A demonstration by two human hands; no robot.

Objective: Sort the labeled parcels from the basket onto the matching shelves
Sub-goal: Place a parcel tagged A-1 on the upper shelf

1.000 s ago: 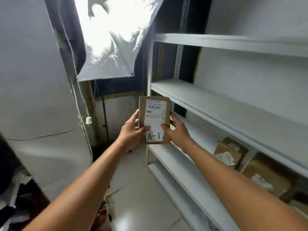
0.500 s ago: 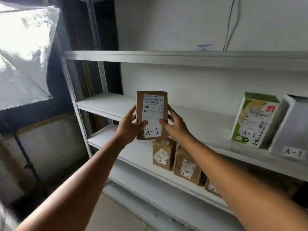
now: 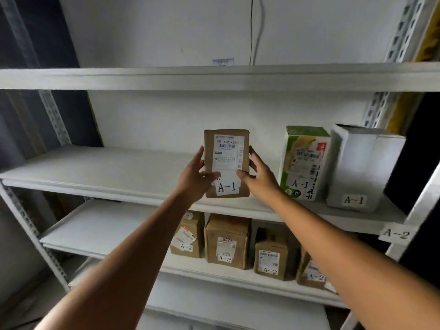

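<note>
I hold a flat brown parcel [image 3: 226, 163] upright with both hands; its white label reads A-1. My left hand [image 3: 194, 177] grips its left edge and my right hand [image 3: 258, 178] grips its right edge. The parcel hangs in front of the middle white shelf [image 3: 107, 172], at or just above its front edge. To the right on that shelf stand a green-and-white box [image 3: 306, 163] and a white box [image 3: 362, 167], both labelled A-1.
On the shelf below [image 3: 95, 234] stand several brown parcels [image 3: 227, 241] marked A-2, and an A-2 tag [image 3: 395, 233] sticks to the shelf edge at right. A top shelf [image 3: 214, 76] runs overhead. Slotted metal uprights [image 3: 54, 120] frame the rack.
My view has swung right from the window and the rack's end to face the shelves. The parcel, still in both hands, now sits in front of the A-1 shelf beside the other A-1 boxes.
</note>
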